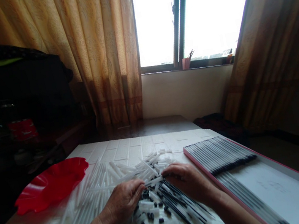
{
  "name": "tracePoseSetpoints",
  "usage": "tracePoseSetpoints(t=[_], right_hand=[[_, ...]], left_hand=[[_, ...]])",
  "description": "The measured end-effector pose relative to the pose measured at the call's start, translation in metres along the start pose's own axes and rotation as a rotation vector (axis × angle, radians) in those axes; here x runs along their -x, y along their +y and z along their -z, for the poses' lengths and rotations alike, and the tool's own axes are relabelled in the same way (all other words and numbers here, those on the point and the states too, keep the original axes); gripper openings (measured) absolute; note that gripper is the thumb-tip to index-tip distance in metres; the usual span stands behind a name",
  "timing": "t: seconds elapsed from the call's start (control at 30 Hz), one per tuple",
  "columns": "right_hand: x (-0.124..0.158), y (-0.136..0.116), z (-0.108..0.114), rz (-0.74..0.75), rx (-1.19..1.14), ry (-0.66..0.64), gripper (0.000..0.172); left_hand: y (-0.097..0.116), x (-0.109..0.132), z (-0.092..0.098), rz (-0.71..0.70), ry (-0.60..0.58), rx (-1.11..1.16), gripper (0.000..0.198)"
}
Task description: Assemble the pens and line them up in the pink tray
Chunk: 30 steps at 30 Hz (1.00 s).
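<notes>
Between my two hands runs a short translucent white tube (153, 181). My left hand (124, 199) pinches its left end between thumb and fingers. My right hand (190, 182) is closed at its other end; a small dark part shows at those fingertips, too small to make out. Below lie several black caps (161, 220) and clear short pieces (147, 204). Thin black rods (177, 203) lie in a bundle under my right hand. Beyond the hands is a heap of translucent tubes (148, 168), and longer clear tubes (82, 208) spread to the left.
A shallow box (289, 183) with a red edge stands at the right, with rows of grey, dark-ended sticks (220, 153) in it. A red wavy-rimmed dish (53, 183) is at the left. The white brick-patterned tabletop (121, 150) ends before a window and curtains.
</notes>
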State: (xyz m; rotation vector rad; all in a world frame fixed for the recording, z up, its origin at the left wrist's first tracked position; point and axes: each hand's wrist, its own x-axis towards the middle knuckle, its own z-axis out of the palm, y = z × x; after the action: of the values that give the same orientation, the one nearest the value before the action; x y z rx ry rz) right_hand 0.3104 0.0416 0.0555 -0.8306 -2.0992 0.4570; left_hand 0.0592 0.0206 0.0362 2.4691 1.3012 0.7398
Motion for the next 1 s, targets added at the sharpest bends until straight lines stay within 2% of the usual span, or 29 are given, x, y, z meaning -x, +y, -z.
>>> tracePoseSetpoints(t=[0.47,1.0], right_hand=[[0.0010,0.0043,-0.0011,0.030,-0.004,0.024,0.017],[0.0004,-0.0012,0.0041,0.065,-0.011,-0.010,0.017]], left_hand=[[0.0031,0.0010,0.0005,0.001,-0.015,0.004,0.037],[0.0021,0.0018,0.0004,-0.001,-0.031,0.032,0.038]])
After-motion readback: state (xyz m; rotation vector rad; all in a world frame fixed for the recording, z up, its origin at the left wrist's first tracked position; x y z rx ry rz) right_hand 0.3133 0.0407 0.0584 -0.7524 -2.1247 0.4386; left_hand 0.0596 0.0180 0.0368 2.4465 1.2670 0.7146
